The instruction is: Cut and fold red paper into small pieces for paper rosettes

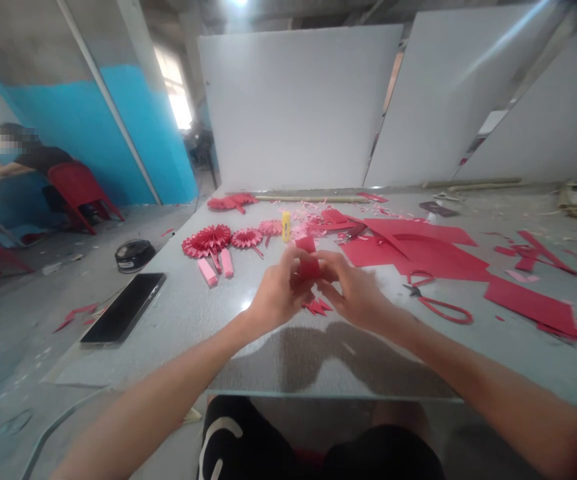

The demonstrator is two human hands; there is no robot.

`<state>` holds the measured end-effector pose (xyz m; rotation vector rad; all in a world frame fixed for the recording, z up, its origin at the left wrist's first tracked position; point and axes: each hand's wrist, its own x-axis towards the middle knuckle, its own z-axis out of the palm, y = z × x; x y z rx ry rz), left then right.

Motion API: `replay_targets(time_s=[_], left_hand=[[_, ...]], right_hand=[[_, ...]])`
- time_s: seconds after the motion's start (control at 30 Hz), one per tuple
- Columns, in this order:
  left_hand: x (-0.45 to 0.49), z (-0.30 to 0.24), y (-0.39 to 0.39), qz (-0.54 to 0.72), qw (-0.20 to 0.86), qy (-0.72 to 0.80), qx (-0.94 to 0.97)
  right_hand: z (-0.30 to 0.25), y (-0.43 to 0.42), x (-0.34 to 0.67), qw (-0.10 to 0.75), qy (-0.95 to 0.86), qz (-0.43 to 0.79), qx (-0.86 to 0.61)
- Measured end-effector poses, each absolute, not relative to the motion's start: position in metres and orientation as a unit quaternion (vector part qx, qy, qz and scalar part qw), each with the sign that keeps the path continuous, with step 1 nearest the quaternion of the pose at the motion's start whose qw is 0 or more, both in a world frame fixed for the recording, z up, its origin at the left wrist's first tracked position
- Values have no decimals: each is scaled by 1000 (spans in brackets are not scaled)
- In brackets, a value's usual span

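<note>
Both my hands meet above the middle of the grey table and pinch one folded piece of red paper. My left hand grips its left side with curled fingers. My right hand holds its right side, thumb and fingers pressed together. Small red paper scraps lie on the table just under my hands.
Red paper rosettes, two pink folded strips and a yellow glue stick lie beyond my hands. Red sheets and red-handled scissors are at the right. A black phone lies left. Another person sits far left.
</note>
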<state>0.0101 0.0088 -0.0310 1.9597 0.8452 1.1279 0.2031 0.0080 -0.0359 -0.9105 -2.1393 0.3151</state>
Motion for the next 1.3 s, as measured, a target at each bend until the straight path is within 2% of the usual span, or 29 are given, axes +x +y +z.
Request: replay_targets(time_s=[0.2,0.37,0.43,0.5,0.57,0.83,1.13,1.3], left_hand=[[10,-30,10,454,344,340,749],[10,-29,9,444,270,358,776],[10,-29,10,445,255,360,779],[9,-30,10,447,250,360,780],[9,-31,10,444,252,354,783],[10,-28,10,432,275,334,792],[9,-22,13,439,271,347,783],[1,-21,19,457,204,374,780]], right_hand=[[-43,12,202,408,-843,92,-337],[-44,24,207,456,-774,85,-432],[-38,27,211,449,-771,164,-420],[-32,27,213,400,-785,278,-382],[-28,24,212,373,-788,334,-358],[-32,18,205,368,-816,267,-357],[-25,15,204,398,-779,268,-403],[-25,19,210,480,-721,288,-409]])
